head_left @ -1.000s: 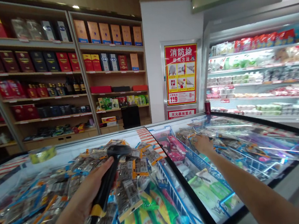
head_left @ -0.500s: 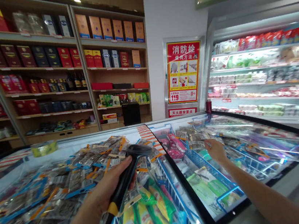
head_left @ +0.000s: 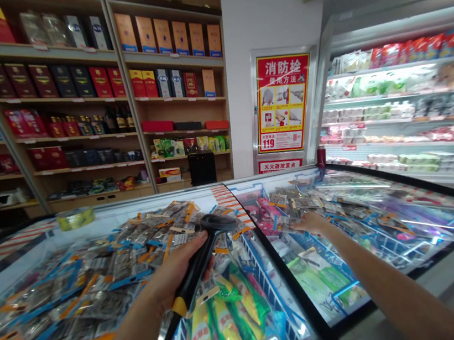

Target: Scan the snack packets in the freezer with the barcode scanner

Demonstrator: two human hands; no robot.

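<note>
My left hand is wrapped round a black barcode scanner with a yellow collar and a cord running down from its handle. The scanner's head is over the left freezer's glass top, by a heap of small clear packets with orange and blue strips. My right hand reaches over the right glass top, fingers pinched together at a small clear packet. More such packets lie around that hand. Its fingertips are partly blurred.
Under the glass, a basket holds yellow and green packs. A black frame bar divides the two freezer tops. A tape roll lies at the back left, and a dark red can stands at the back. Shelves of boxes and a lit chiller stand behind.
My right hand has moved left, closer to the dividing bar, and its fingers now point left at a packet. The left hand keeps hold of the scanner. The view has shifted slightly.
</note>
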